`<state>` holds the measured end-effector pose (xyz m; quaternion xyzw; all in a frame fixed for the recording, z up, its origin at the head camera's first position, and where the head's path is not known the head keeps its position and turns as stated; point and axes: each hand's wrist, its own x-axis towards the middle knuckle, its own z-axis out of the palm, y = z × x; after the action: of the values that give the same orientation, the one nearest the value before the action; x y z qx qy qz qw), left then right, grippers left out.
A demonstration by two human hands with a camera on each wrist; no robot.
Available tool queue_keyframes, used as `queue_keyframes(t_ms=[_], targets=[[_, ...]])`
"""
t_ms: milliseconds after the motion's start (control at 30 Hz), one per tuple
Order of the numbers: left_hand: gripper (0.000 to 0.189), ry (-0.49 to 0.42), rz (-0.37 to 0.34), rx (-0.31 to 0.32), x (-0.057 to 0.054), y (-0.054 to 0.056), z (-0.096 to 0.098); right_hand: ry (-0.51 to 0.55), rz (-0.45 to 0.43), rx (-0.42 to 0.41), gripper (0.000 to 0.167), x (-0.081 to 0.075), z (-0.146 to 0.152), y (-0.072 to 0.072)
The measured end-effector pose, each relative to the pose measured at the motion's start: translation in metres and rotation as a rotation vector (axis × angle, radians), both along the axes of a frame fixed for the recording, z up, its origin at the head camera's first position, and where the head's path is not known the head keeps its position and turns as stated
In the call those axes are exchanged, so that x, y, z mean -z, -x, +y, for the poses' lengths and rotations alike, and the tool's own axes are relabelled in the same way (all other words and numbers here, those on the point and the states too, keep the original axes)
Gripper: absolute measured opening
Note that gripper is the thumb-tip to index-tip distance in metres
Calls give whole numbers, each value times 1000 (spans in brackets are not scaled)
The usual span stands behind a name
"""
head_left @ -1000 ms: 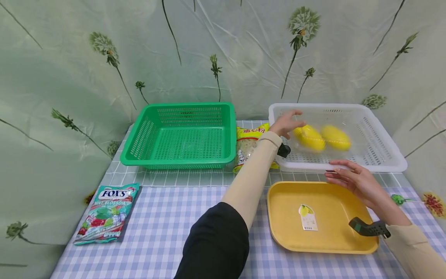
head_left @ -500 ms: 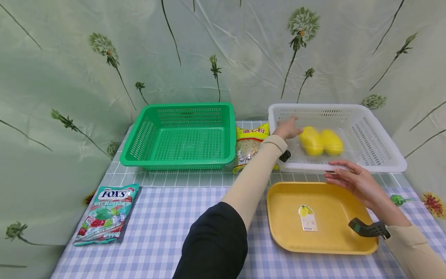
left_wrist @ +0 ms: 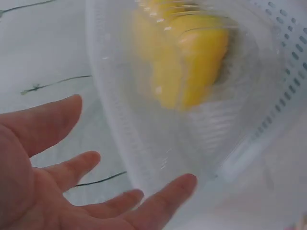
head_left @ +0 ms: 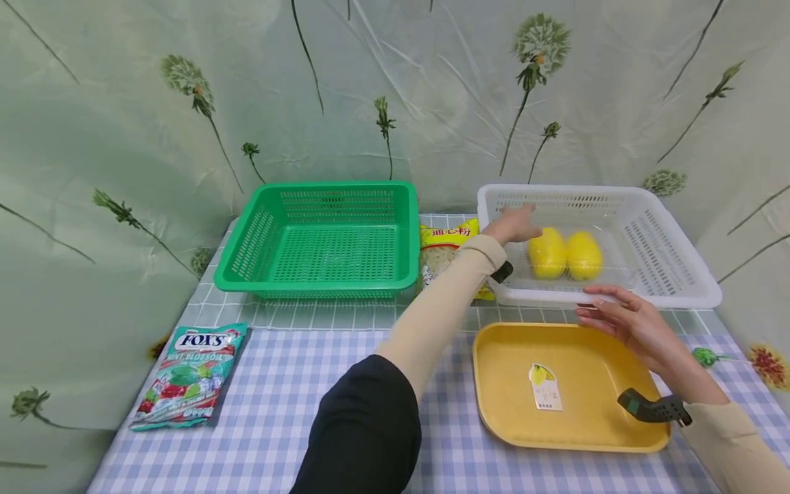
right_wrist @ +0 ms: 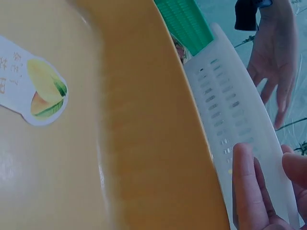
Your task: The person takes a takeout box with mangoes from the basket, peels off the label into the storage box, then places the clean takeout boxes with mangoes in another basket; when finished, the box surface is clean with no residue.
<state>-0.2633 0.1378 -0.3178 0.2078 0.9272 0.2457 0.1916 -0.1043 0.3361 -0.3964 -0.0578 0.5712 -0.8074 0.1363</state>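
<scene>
Two yellow mango-like fruits (head_left: 547,254) under clear plastic (left_wrist: 158,153) lie in the white basket (head_left: 673,264) at the back right. Above the basket's left end, my left hand (head_left: 515,225) has its fingers spread and holds nothing. In the left wrist view there is a gap between that hand and the fruits. My right hand (head_left: 636,326) grips the basket's front rim, the thumb on one side of the wall and the fingers (right_wrist: 244,177) on the other. Under the right hand stands a yellow tray (head_left: 592,412) bearing a mango-picture label (head_left: 546,390).
A green basket (head_left: 315,288) stands at the back left. Between the baskets lies a yellow bag of pasta (head_left: 441,250), partly behind my left forearm. A teal Fox's candy bag (head_left: 191,377) is on the checked cloth at left. A printed curtain (head_left: 432,103) hangs behind.
The fruits have settled from a tilt to nearly upright and shifted slightly in the basket. My left hand has come away from them. The right hand stays at the rim.
</scene>
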Motion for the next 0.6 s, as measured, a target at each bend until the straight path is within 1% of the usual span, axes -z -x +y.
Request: queue_keyframes(t_ms=[67, 167, 233, 300, 367, 433, 567, 600], targets=[[57, -37, 19, 52, -5, 5, -5, 3, 1, -3, 32, 0, 0, 0], [55, -133, 66, 121, -13, 12, -19, -5, 1, -1, 32, -1, 1, 0], [54, -211, 97, 145, -16, 17, -32, -2, 3, -6, 32, -1, 1, -1], [53, -286, 114, 152, -19, 19, -48, 12, 9, -18, 32, -2, 2, -2], [52, -345, 134, 145, -22, 19, -66, 18, 22, -32, 32, -3, 2, -3], [51, -395, 153, 123, -24, 18, -85, 4, 33, -48, 33, -4, 1, -5], [49, -427, 216, 69, -28, 14, -126, -64, 57, -102, 34, -10, 0, -7], [48, -417, 237, 56, -27, 13, -136, -86, 66, -121, 34, -12, 0, -8]])
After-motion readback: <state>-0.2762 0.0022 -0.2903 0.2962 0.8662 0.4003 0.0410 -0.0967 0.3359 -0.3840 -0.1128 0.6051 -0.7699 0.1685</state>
